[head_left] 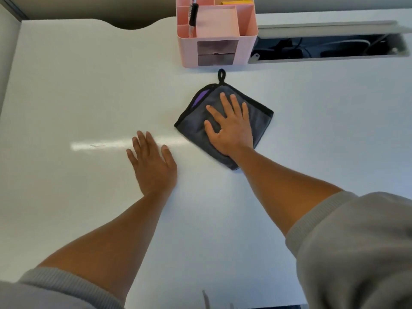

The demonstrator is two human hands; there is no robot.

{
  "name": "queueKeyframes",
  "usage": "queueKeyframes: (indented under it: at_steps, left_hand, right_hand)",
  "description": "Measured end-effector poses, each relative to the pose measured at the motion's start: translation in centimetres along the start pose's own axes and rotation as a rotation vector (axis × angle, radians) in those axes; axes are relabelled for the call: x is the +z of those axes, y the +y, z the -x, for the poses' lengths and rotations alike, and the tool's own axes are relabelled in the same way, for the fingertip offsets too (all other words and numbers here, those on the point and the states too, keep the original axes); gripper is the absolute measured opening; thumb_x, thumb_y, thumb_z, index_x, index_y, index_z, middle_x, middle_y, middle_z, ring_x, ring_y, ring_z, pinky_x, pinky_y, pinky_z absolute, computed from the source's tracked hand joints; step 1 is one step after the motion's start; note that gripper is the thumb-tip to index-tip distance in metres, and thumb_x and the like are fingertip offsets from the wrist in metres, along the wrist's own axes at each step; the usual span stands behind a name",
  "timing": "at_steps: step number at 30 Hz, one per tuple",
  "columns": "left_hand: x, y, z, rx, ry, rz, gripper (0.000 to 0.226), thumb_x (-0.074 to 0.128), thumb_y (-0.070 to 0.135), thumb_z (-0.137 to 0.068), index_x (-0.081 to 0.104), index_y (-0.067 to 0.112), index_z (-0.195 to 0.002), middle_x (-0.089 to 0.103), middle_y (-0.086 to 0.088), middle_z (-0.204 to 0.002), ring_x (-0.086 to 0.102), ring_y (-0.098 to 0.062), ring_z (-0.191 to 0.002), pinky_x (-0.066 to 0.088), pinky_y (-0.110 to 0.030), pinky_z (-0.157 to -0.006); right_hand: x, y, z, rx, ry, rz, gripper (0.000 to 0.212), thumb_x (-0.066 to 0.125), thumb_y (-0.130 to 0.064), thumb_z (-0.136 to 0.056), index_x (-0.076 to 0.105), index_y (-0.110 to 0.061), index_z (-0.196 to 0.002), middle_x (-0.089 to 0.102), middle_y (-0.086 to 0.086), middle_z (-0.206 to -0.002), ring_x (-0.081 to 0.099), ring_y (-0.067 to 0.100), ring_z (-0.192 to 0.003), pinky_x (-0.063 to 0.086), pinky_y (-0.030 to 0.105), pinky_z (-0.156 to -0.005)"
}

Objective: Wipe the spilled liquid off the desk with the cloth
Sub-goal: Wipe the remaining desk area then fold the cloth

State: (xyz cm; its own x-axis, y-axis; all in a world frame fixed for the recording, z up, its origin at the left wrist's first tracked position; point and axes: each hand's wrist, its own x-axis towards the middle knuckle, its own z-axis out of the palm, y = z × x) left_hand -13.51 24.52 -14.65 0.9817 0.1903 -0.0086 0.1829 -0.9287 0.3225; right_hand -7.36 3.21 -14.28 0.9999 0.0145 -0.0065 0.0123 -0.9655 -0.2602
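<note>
A folded grey cloth (256, 121) with black trim, a purple inner side and a black hanging loop lies flat on the white desk (78, 97), just in front of the pink organiser. My right hand (231, 127) presses flat on the cloth with fingers spread. My left hand (153, 166) rests palm down on the bare desk to the left of the cloth, fingers apart, holding nothing. A bright streak (100, 144) lies on the desk beside the left hand; whether it is liquid or glare I cannot tell.
A pink desk organiser (247, 36) with a marker, notes and two small drawers stands at the back centre. To its right an open cable tray (327, 50) is sunk into the desk. The desk's back edge has a curved cut-out (133, 26).
</note>
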Motion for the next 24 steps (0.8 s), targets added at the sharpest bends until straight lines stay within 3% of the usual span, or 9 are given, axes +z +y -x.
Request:
queueKeyframes:
  at_steps: [5, 12, 14, 19, 24]
  left_hand:
    - [0.2, 0.4, 0.1, -0.001, 0.002, -0.051, 0.059, 0.025, 0.032, -0.104, 0.017, 0.003, -0.155, 0.011, -0.015, -0.164, 0.006, -0.028, -0.152, 0.003, -0.045, -0.123]
    - [0.4, 0.8, 0.1, -0.031, 0.002, -0.076, 0.059, 0.021, 0.031, -0.104, 0.014, 0.003, -0.155, 0.009, -0.015, -0.164, 0.003, -0.027, -0.152, 0.001, -0.044, -0.123]
    - [0.4, 0.9, 0.0, -0.029, 0.009, -0.087, 0.059, 0.021, 0.031, -0.103, 0.015, 0.003, -0.155, 0.010, -0.015, -0.164, 0.004, -0.028, -0.152, 0.002, -0.045, -0.123]
    - [0.4, 0.5, -0.2, -0.021, 0.008, -0.090, 0.059, 0.018, 0.026, -0.101, 0.015, 0.002, -0.155, 0.011, -0.016, -0.164, 0.005, -0.029, -0.152, 0.003, -0.046, -0.123]
    - [0.2, 0.5, -0.2, -0.019, 0.002, -0.077, 0.058, 0.018, 0.025, -0.102, 0.014, 0.003, -0.155, 0.010, -0.015, -0.164, 0.004, -0.028, -0.152, 0.002, -0.045, -0.123]
  right_hand:
    - [-1.7, 5.9, 0.2, 0.332, 0.079, 0.021, 0.062, 0.028, -0.059, -0.096, 0.037, -0.034, -0.152, 0.013, 0.009, -0.167, 0.005, 0.031, -0.154, 0.002, 0.053, -0.124]
    - [-0.7, 0.9, -0.4, 0.553, 0.087, 0.030, 0.068, 0.019, -0.059, -0.096, 0.024, -0.031, -0.157, 0.002, 0.018, -0.166, -0.003, 0.042, -0.152, -0.003, 0.062, -0.119]
    - [0.0, -1.7, -0.1, 0.449, 0.053, 0.028, 0.067, 0.019, -0.059, -0.096, 0.024, -0.031, -0.157, 0.001, 0.020, -0.166, -0.006, 0.044, -0.151, -0.004, 0.063, -0.119]
    - [1.1, -4.7, 1.7, -0.057, -0.049, 0.051, 0.061, 0.022, -0.055, -0.098, 0.028, -0.033, -0.155, 0.004, 0.016, -0.167, -0.005, 0.041, -0.152, -0.005, 0.059, -0.120]
    - [0.5, -2.1, 2.5, -0.170, -0.066, 0.016, 0.057, 0.028, -0.056, -0.098, 0.035, -0.038, -0.152, 0.010, 0.007, -0.168, 0.001, 0.030, -0.154, -0.002, 0.053, -0.123]
